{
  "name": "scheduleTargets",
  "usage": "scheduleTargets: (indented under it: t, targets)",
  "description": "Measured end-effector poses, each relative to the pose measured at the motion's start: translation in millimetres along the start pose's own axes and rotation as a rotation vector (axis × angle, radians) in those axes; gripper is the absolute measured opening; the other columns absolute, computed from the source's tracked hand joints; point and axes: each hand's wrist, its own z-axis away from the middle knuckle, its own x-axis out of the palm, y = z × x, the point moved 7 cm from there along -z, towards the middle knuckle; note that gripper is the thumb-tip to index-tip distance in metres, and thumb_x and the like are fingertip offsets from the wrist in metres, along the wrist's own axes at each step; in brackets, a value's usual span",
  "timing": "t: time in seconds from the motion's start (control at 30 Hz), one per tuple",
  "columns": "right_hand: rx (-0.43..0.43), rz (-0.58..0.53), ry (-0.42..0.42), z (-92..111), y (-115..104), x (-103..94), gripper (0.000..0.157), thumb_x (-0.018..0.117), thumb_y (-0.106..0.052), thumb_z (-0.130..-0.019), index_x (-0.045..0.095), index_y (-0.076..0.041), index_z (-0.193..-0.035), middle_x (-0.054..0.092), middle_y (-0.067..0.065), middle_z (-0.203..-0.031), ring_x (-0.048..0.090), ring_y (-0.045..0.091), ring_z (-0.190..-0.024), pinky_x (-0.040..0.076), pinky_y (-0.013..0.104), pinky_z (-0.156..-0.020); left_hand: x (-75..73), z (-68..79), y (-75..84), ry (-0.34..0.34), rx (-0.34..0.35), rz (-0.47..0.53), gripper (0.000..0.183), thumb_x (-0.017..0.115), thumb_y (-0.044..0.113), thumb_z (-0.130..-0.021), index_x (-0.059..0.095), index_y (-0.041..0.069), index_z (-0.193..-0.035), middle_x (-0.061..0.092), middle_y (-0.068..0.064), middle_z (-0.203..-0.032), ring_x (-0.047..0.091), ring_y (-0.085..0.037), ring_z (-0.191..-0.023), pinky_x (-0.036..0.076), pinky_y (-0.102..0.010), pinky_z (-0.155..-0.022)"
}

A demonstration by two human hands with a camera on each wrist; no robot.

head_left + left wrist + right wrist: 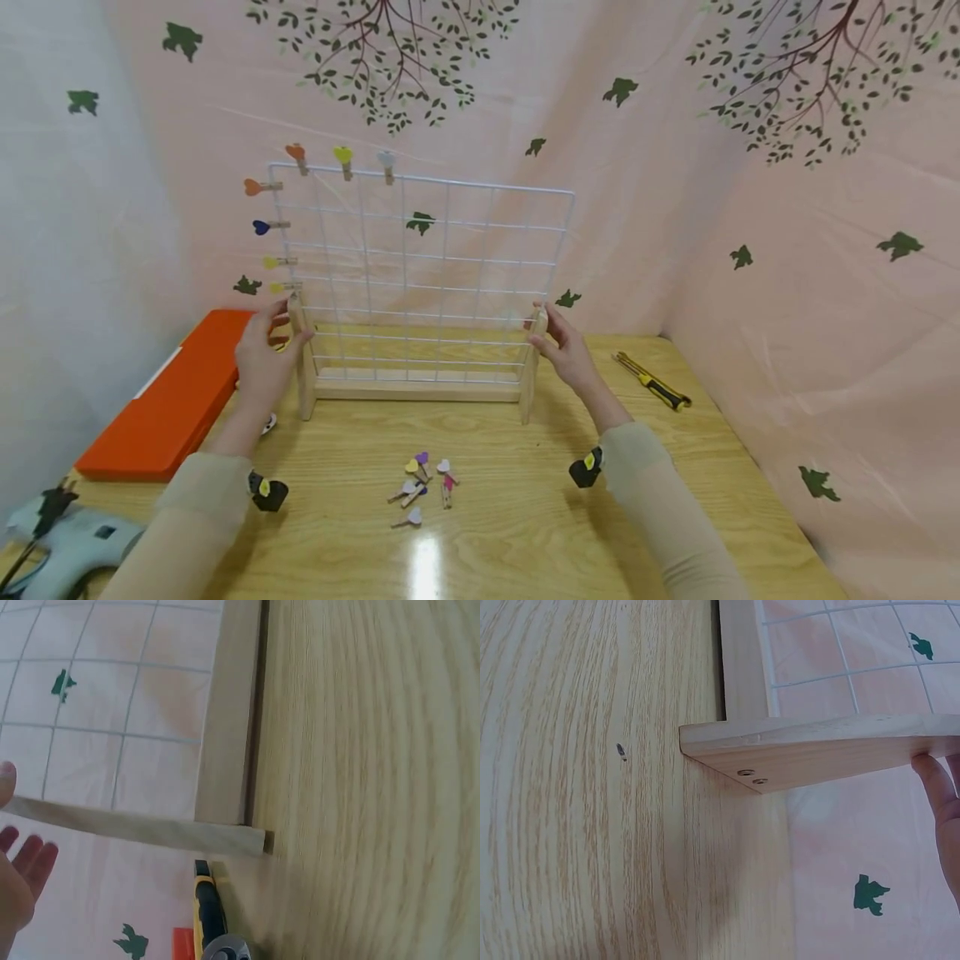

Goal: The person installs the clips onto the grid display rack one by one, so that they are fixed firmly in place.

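A white wire grid [423, 242] stands upright in a wooden stand [416, 389] on the table. At the stand's left post, my left hand [264, 354] grips near the top, thumb on the near side; in the left wrist view its other fingers [34, 862] hang beside the post. My right hand [567, 350] holds the top of the right post [817, 750], the thumb against its outer face. Heart-topped clothespins are clipped along the grid's left part: orange [296, 154], yellow [343, 158] and pale [387, 161] on top, several more down the left side, including a dark blue one [262, 227].
Several loose heart clothespins [416, 492] lie on the table in front of the stand. An orange case [168, 400] lies at the left, with a glue gun [71, 537] nearer. A yellow-black tool [652, 382] lies at the right. A printed pink cloth [637, 275] hangs behind.
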Motion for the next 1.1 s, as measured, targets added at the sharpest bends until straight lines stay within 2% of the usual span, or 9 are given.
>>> scheduleTargets:
  t: [0.07, 0.13, 0.3, 0.5, 0.67, 0.97, 1.1]
  targets:
    - [0.004, 0.006, 0.001, 0, 1, -0.4, 0.054, 0.052, 0.001, -0.087, 0.032, -0.006, -0.137, 0.049, 0.032, -0.118, 0.046, 0.04, -0.113, 0.049, 0.021, -0.077, 4.4, -3.5, -4.4, -0.066, -0.034, 0.024, 0.057, 0.069, 0.009, -0.076, 0.048, 0.017, -0.128, 0.054, -0.009, -0.119, 0.053, -0.024, -0.105, 0.049, -0.03, -0.08]
    - [0.004, 0.01, 0.0, 0, 1, -0.5, 0.054, 0.052, 0.0, -0.087, 0.032, -0.006, -0.137, 0.049, 0.031, -0.118, 0.046, 0.04, -0.113, 0.049, 0.02, -0.077, 8.0, -7.9, -6.7, -0.133, -0.06, 0.033, 0.057, 0.066, 0.013, -0.08, 0.043, 0.018, -0.132, 0.051, -0.009, -0.124, 0.051, -0.025, -0.108, 0.047, -0.042, -0.082]
    - [0.014, 0.003, 0.003, 1, 1, -0.4, 0.054, 0.053, 0.0, -0.087, 0.033, -0.007, -0.137, 0.05, 0.03, -0.118, 0.046, 0.04, -0.113, 0.049, 0.021, -0.077, 14.6, -14.5, -12.0, -0.27, -0.116, 0.043, 0.058, 0.057, 0.026, -0.086, 0.032, 0.02, -0.138, 0.046, -0.012, -0.127, 0.048, -0.027, -0.113, 0.044, -0.042, -0.088]
    - [0.001, 0.004, 0.0, 3, -2, 0.1, 0.055, 0.052, 0.0, -0.087, 0.031, -0.005, -0.137, 0.048, 0.031, -0.118, 0.044, 0.042, -0.113, 0.049, 0.02, -0.076, 16.2, -12.2, -15.7, -0.319, -0.17, 0.092, 0.057, 0.058, 0.021, -0.086, 0.033, 0.016, -0.137, 0.042, -0.013, -0.133, 0.046, -0.03, -0.115, 0.042, -0.045, -0.09]
    - [-0.012, 0.005, 0.0, 3, -4, 0.6, 0.054, 0.052, 0.001, -0.087, 0.032, -0.003, -0.137, 0.048, 0.032, -0.118, 0.044, 0.043, -0.113, 0.049, 0.018, -0.073, 16.9, -9.4, -20.5, -0.36, -0.19, 0.079, 0.058, 0.054, 0.028, -0.088, 0.029, 0.014, -0.139, 0.044, -0.017, -0.129, 0.046, -0.033, -0.115, 0.042, -0.048, -0.089]
    - [-0.018, 0.023, 0.014, 6, -7, 2.2, 0.054, 0.052, 0.002, -0.087, 0.032, -0.005, -0.137, 0.047, 0.034, -0.117, 0.043, 0.045, -0.113, 0.048, 0.015, -0.073, 22.6, -4.2, -29.5, -0.486, -0.208, 0.142, 0.062, 0.05, 0.03, -0.09, 0.015, 0.024, -0.142, 0.041, -0.021, -0.127, 0.043, -0.038, -0.116, 0.042, -0.05, -0.086]
    - [-0.018, 0.078, 0.019, 7, -12, 3.2, 0.056, 0.051, 0.001, -0.088, 0.029, -0.005, -0.138, 0.048, 0.031, -0.119, 0.044, 0.042, -0.114, 0.05, 0.023, -0.077, 22.4, -3.7, -28.7, -0.497, -0.192, 0.144, 0.063, 0.05, 0.029, -0.091, 0.013, 0.024, -0.142, 0.04, -0.022, -0.127, 0.043, -0.04, -0.115, 0.043, -0.05, -0.085]
